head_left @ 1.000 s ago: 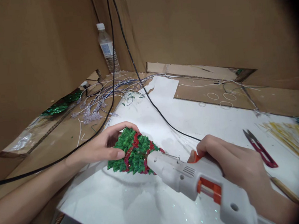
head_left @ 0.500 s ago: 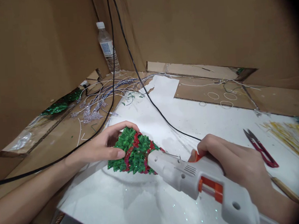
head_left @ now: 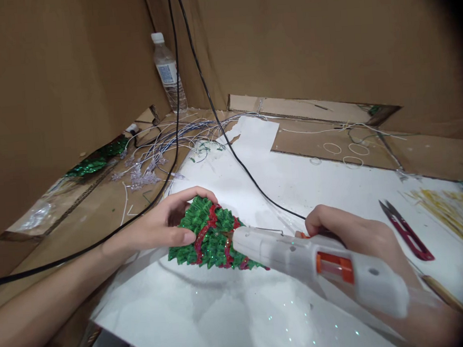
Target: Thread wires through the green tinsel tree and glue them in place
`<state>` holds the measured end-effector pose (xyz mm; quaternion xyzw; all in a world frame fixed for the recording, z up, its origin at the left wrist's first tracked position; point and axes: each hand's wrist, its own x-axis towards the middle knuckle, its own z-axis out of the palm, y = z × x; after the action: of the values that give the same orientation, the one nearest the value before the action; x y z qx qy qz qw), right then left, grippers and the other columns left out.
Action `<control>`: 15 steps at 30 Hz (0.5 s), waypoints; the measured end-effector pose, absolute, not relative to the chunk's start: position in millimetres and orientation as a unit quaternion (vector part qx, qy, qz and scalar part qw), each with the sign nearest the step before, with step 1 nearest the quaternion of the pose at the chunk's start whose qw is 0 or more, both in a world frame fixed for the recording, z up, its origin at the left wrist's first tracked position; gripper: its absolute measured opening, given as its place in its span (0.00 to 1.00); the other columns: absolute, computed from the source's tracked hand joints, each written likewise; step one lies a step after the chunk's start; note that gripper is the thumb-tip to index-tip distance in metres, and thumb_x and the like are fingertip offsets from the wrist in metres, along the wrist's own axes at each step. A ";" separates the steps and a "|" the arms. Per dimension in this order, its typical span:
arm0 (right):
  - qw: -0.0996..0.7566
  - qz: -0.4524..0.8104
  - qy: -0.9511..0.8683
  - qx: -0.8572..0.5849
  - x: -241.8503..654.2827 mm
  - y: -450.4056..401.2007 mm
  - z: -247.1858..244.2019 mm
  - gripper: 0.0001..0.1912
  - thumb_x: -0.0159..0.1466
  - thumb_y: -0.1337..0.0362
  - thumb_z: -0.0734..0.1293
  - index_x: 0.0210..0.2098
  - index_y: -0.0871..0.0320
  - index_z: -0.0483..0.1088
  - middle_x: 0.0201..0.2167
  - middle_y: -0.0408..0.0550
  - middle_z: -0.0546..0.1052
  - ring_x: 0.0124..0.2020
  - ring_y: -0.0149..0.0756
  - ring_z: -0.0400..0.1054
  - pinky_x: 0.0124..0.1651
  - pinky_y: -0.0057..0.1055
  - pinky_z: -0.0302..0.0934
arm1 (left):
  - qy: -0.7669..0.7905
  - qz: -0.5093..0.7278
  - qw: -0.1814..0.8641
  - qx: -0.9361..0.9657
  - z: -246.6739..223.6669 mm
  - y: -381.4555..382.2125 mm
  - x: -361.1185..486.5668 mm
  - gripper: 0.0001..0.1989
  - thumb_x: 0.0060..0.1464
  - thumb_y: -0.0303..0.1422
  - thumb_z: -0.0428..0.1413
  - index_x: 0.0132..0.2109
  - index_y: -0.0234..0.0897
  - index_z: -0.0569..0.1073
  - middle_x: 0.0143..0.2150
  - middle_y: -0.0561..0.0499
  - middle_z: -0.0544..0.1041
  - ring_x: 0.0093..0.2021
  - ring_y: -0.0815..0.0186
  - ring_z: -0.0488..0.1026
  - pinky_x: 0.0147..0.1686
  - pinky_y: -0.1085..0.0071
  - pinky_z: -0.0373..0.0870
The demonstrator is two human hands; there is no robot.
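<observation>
A small green Christmas tree ornament (head_left: 212, 243) with red glittery garland bands lies tilted on its side, its wide end in my left hand (head_left: 179, 219). The thumb presses on its near face and the fingers wrap behind its far side. My right hand (head_left: 355, 239) grips a white glue gun (head_left: 292, 254) with orange parts, slightly blurred by motion. The gun's front end is at the tree's right part, over a red band; whether the tip touches is hard to see. A black cord (head_left: 251, 177) hangs across behind the tree.
White board (head_left: 146, 311) covers the work surface. Red-handled thread snips (head_left: 408, 232) and a wooden-handled tool (head_left: 446, 293) lie at the right, near yellow strands (head_left: 444, 217). Clear light strings (head_left: 144, 171) and a water bottle (head_left: 169, 75) are at the back left, by cardboard walls (head_left: 309, 36).
The glue gun has turned in my right hand, its rear swinging up and to the right, its front shifting slightly right. My left hand holds the tree almost where it was.
</observation>
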<state>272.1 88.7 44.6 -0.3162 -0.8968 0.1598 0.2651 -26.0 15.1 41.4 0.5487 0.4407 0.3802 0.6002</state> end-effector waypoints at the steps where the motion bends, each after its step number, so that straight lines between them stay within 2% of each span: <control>1: 0.257 0.161 -0.897 -0.322 271.7 89.5 45.5 0.07 0.49 0.66 0.63 0.26 0.54 0.58 0.16 0.34 0.61 0.16 0.24 0.51 0.19 0.22 0.47 | 0.439 0.380 0.602 0.548 41.2 15.4 -26.1 0.29 0.44 0.39 0.63 0.52 0.36 0.63 0.46 0.41 0.73 0.40 0.58 0.74 0.36 0.68 0.73; 6: 0.233 0.166 -0.898 -0.333 269.7 91.6 46.3 0.08 0.48 0.68 0.62 0.25 0.54 0.56 0.15 0.33 0.58 0.17 0.25 0.49 0.19 0.22 0.47 | 0.444 0.381 0.597 0.549 41.0 15.6 -27.1 0.29 0.44 0.38 0.63 0.52 0.36 0.64 0.47 0.41 0.73 0.42 0.57 0.73 0.37 0.67 0.73; 15: 0.224 0.170 -0.894 -0.348 267.4 91.1 47.1 0.07 0.47 0.69 0.60 0.25 0.54 0.55 0.16 0.34 0.59 0.17 0.25 0.50 0.20 0.22 0.47 | 0.438 0.381 0.597 0.553 40.5 15.0 -28.0 0.30 0.44 0.38 0.63 0.53 0.36 0.64 0.45 0.42 0.74 0.42 0.56 0.74 0.37 0.67 0.73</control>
<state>267.4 91.1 47.1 -0.3482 -0.8942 0.1703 0.2241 -28.0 15.0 40.5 0.5531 0.4385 0.3811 0.5971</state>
